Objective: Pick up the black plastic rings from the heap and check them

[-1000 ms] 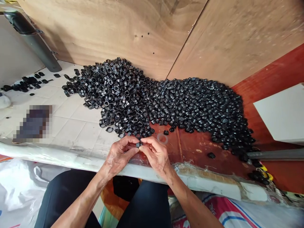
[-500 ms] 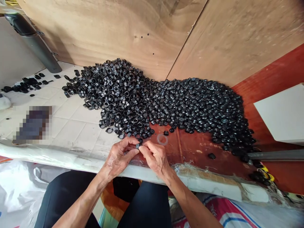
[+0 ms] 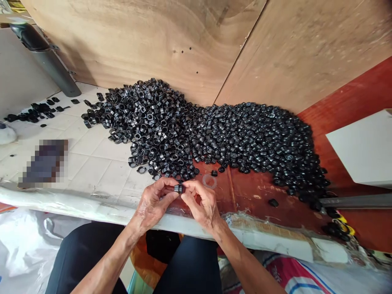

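Note:
My left hand (image 3: 153,202) and my right hand (image 3: 202,203) meet at the near edge of the table, fingertips pinched together. Between them sits a small black plastic part (image 3: 178,188), held by both hands. Just beyond the fingers lies a big heap of black ring-shaped parts (image 3: 150,122) on the left. It runs into a second heap of smaller black round parts (image 3: 257,139) on the right. A pale washer-like ring (image 3: 210,181) lies flat on the red surface close to my right hand.
Plywood boards (image 3: 190,45) stand behind the heaps. A grey pipe (image 3: 49,61) leans at the far left, with scattered black parts (image 3: 33,112) near it. A white board (image 3: 364,147) sits at the right. The table (image 3: 92,163) is tiled left, red right. My dark-trousered legs are below.
The hands have stayed together at the table edge, the fingers working slightly on the small black part. The view has shifted down a little.

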Motion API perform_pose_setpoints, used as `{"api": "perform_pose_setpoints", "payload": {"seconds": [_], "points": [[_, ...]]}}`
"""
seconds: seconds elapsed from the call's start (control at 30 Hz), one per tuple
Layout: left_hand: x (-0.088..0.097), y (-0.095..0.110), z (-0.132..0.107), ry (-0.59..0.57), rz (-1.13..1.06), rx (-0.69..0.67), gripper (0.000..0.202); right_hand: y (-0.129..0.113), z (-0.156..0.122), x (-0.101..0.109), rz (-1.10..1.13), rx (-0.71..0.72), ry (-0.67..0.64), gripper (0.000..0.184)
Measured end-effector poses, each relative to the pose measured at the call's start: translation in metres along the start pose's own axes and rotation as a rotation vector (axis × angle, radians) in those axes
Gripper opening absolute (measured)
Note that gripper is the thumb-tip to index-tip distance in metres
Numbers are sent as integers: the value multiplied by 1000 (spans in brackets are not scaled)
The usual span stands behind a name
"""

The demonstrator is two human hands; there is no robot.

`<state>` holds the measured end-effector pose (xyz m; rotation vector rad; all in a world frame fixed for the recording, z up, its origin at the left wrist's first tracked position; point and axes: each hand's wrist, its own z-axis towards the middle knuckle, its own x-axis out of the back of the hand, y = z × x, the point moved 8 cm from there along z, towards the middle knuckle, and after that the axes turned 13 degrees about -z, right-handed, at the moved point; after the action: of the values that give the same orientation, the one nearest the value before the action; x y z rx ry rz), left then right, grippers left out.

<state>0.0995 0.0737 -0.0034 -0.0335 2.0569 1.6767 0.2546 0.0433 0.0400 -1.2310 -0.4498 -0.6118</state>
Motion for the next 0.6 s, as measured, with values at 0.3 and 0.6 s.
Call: {"api": "perform_pose_setpoints", "payload": {"seconds": [0.3, 0.6], "points": [[-2, 2, -1, -8, -49, 15, 32, 3, -1, -3, -27, 37, 21, 31], [-15, 6, -12, -86, -68, -5, 28, -1, -8, -1, 33, 29, 6, 14]]}}
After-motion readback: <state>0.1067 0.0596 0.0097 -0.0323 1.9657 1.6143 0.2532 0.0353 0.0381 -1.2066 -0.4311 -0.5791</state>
